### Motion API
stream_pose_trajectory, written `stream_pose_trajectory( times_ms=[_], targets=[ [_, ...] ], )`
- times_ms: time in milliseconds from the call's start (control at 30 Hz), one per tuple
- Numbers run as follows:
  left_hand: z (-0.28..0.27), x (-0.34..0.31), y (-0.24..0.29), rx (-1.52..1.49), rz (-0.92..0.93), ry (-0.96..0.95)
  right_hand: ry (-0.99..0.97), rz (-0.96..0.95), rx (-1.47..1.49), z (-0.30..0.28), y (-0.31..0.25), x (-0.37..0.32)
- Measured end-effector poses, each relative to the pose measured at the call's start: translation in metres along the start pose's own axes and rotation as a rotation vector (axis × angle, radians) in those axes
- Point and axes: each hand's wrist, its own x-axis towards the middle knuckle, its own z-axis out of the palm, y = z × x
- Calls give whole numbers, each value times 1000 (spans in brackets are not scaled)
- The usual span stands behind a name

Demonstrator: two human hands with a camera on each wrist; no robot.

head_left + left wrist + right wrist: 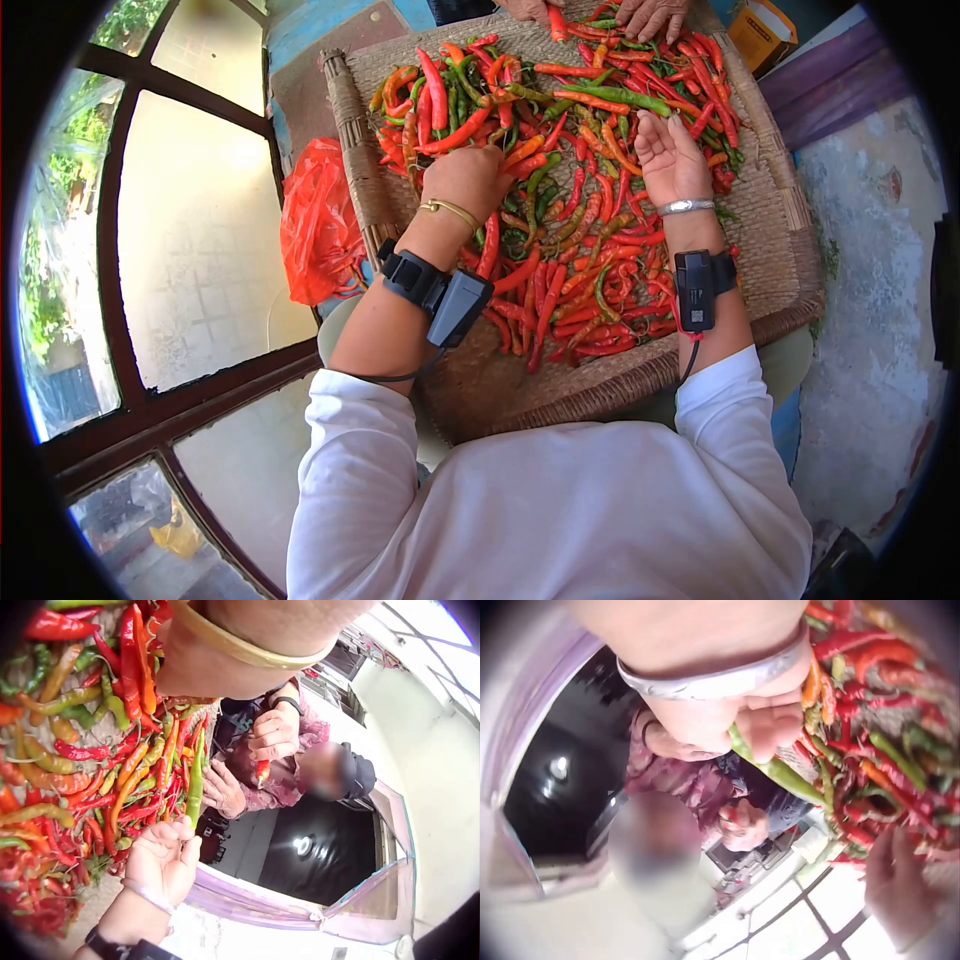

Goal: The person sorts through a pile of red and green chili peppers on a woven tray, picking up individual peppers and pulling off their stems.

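Note:
My right hand point(676, 165) is turned palm up over the right side of the pile. Between its thumb and fingers it pinches one end of a long green chili pepper point(622, 96), which points away to the left. In the right wrist view the pepper point(784, 778) slants out from under the fingers. My left hand point(465, 182) is back up among the red and green chili peppers point(600, 260) at the left; its fingertips reach down at them, and I cannot tell whether they grip one.
The peppers lie on a woven tray point(770, 220) with a raised rim. Across it, another person's hand point(276, 735) holds a red pepper, and their other hand point(650, 14) rests at the pile. A red plastic bag point(318, 225) hangs left, near the window point(205, 240); a cardboard box point(762, 38) stands far right.

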Motion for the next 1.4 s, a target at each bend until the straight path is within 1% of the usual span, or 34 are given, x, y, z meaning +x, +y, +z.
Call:
stream_pose_trajectory(
  times_ms=[33,100,133,167,233,267,333,367,433,467,500,533,567,600,633,667,700,733,767,833,900,967,1000,1067,1100,1133,1167,1233,1267,1300,1333,1367,1400],
  targets=[
    [1,1,0,69,9,-55,1,-1,1,-2,3,0],
    [6,3,2,126,4,-74,-7,95,-71,-8,12,-2],
    [8,5,3,183,-3,-92,-30,120,-176,-8,16,-6],
    [12,6,3,183,-1,-93,-92,130,-232,-8,20,-10],
    [18,7,2,270,-2,-121,-263,222,-349,-2,24,-19],
    [21,7,2,270,-2,-122,-263,222,-349,-1,27,-21],
    [22,6,2,319,28,-67,-363,288,-545,1,33,-25],
    [23,6,3,319,27,-67,-363,288,-545,2,35,-27],
    [19,6,7,313,39,-92,-371,333,-697,4,39,-31],
    [18,6,7,312,37,-91,-381,360,-717,3,41,-31],
    [16,7,7,270,11,-133,-383,361,-719,2,44,-32],
    [14,7,8,228,-14,-176,-409,371,-787,0,47,-31],
    [11,6,8,226,-16,-175,-434,380,-854,0,49,-32],
    [5,5,9,172,-17,-210,-421,354,-974,5,50,-36],
    [1,4,9,119,-18,-245,-420,353,-973,3,54,-35],
    [3,3,8,120,-18,-245,-550,185,-1164,-3,61,-33],
    [5,1,6,41,8,-238,-679,7,-1347,-2,64,-35],
    [6,0,6,-38,34,-231,-715,-111,-1508,3,63,-40],
    [8,-1,6,-38,34,-232,-715,-110,-1507,1,67,-41],
    [5,-2,11,-17,41,-323,-763,-585,-1715,-4,76,-42],
    [6,-2,10,-75,77,-323,-747,-570,-1695,-7,79,-38],
    [6,-1,10,-131,114,-325,-613,-56,-1314,-13,87,-32],
    [5,-2,11,-188,106,-330,-611,-56,-1314,-9,83,-34],
    [4,-5,14,-247,97,-334,-399,425,-963,5,71,-39],
    [4,-8,15,-323,148,-321,-399,425,-964,5,70,-41],
    [4,-9,16,-399,198,-306,-382,448,-862,5,70,-42],
    [3,-9,15,-399,196,-307,-363,471,-760,4,68,-42],
    [1,-8,12,-399,232,-395,-399,493,-816,5,62,-40],
    [-1,-7,11,-399,231,-395,-434,514,-872,5,57,-38],
    [-5,-6,11,-234,159,-319,-434,515,-872,7,51,-35],
    [-7,-5,11,-70,87,-241,-570,527,-1037,9,43,-32],
    [-5,-3,10,-71,87,-240,-708,535,-1202,11,35,-31],
    [-1,-2,8,26,75,-200,-748,517,-1215,15,27,-31]
  ],
)
